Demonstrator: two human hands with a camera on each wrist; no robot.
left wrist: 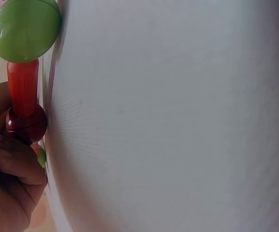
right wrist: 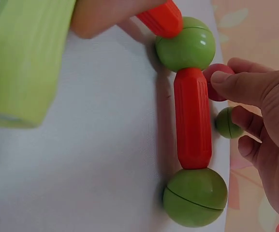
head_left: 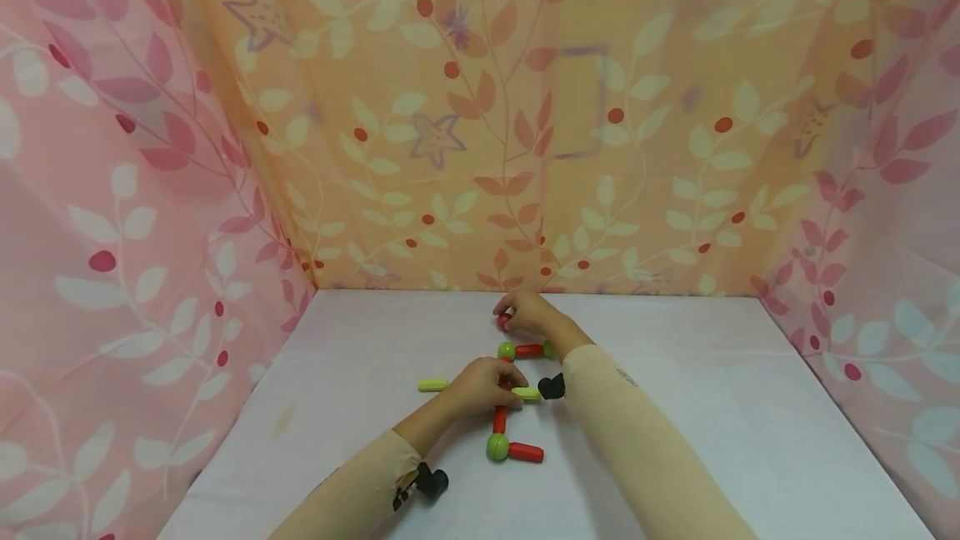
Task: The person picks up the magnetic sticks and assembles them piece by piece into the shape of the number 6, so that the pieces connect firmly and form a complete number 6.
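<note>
My left hand (head_left: pixel 480 387) grips the middle of a toy built of sticks and balls, its curled fingers at a dark red ball (left wrist: pixel 27 126). A red stick (left wrist: pixel 23 87) links that ball to a green ball (left wrist: pixel 27 31). Yellow-green sticks (head_left: pixel 528 394) stick out on both sides of this hand. Beyond the toy's far end, my right hand (head_left: pixel 531 312) pinches a red ball (right wrist: pixel 219 83) between thumb and fingers. Right by its lower fingers is a small green ball (right wrist: pixel 228 123). At the far end, a red stick (right wrist: pixel 193 118) joins two larger green balls (right wrist: pixel 195 197).
At the near end, another green ball (head_left: pixel 498 447) has a red stick (head_left: pixel 527 452) pointing right. The white table (head_left: pixel 675 415) reaches back to a patterned orange curtain (head_left: pixel 510 148), with pink cloth (head_left: pixel 97 215) at the sides. Black wrist cameras (head_left: pixel 432 482) sit on both sleeves.
</note>
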